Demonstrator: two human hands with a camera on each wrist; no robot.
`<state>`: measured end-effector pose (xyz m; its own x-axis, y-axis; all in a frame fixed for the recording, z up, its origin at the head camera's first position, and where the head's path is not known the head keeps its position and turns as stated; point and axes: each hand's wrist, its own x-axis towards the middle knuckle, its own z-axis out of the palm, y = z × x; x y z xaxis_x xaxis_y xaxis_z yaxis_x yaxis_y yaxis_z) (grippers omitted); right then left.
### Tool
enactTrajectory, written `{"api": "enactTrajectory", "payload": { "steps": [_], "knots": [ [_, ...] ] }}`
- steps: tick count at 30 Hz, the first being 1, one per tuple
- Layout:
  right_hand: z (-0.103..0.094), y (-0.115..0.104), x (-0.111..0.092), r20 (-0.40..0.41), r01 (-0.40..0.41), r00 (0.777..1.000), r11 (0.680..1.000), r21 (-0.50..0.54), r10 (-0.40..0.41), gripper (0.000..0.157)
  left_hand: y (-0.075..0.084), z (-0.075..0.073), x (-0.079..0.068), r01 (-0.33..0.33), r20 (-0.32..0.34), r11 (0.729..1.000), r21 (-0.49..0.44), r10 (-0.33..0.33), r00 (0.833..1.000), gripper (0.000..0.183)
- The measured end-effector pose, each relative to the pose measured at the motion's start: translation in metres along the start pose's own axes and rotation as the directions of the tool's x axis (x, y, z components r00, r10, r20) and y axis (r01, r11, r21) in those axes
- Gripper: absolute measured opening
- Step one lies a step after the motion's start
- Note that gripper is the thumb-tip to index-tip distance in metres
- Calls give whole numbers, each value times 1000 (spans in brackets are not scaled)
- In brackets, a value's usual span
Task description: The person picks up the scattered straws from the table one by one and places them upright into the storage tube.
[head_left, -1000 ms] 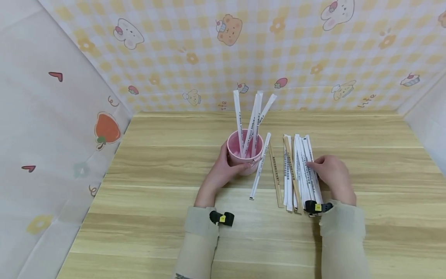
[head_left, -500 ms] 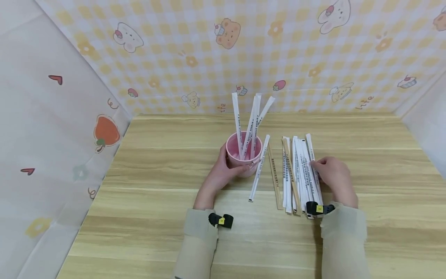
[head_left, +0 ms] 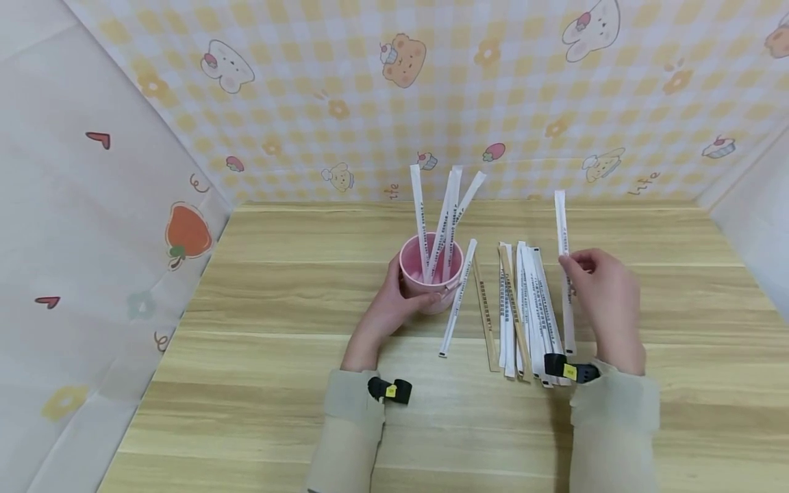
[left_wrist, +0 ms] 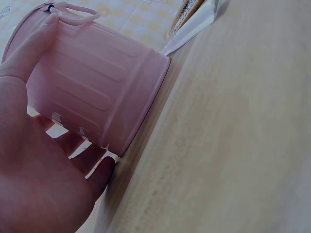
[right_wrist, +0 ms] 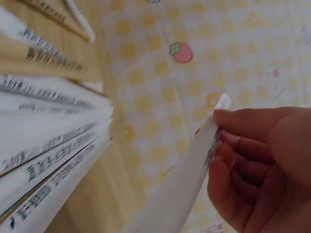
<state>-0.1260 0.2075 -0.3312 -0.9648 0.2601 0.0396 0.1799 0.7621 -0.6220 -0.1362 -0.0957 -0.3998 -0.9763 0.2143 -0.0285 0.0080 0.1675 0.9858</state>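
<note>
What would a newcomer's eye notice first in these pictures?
Probably the pink cup, held by the left grip near the head view's middle, with white straws fanning above its rim. Next, the single wrapped straw pinched in the right grip, just right of the loose straws. The checked backdrop behind also stands out.

Beige, and plenty of it: the left sleeve (head_left: 347, 445) and the right sleeve (head_left: 613, 438) both ran long and loose, ending in broad, greyish-green cuffs. And there, at the cuffs — black fittings! The left band (head_left: 402, 391) carried a small yellow label; the right band (head_left: 590, 372) — yellow-labelled too, rounded, glossy.
</note>
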Motion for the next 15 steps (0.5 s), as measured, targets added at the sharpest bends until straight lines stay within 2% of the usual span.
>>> {"api": "enactTrajectory", "payload": {
  "steps": [3, 6, 10, 15],
  "knots": [
    [-3, -15, -4, -77, 56, 996, 997, 49, -53, 46, -2, 0, 0, -9, -8, 1000, -6, 9, 1000, 98],
    [-3, -31, -10, -167, 123, 980, 989, 85, -107, 41, 0, 0, -1, -6, -2, 1000, -6, 6, 1000, 98],
    [-2, -49, -16, -290, 223, 939, 968, 113, -183, 35, 14, -2, -5, 27, 25, 1000, -12, -27, 999, 99],
    [2, -67, -23, -386, 352, 884, 919, 177, -264, 28, 8, -1, -3, -8, 15, 1000, 3, 8, 1000, 99]
  ]
}}
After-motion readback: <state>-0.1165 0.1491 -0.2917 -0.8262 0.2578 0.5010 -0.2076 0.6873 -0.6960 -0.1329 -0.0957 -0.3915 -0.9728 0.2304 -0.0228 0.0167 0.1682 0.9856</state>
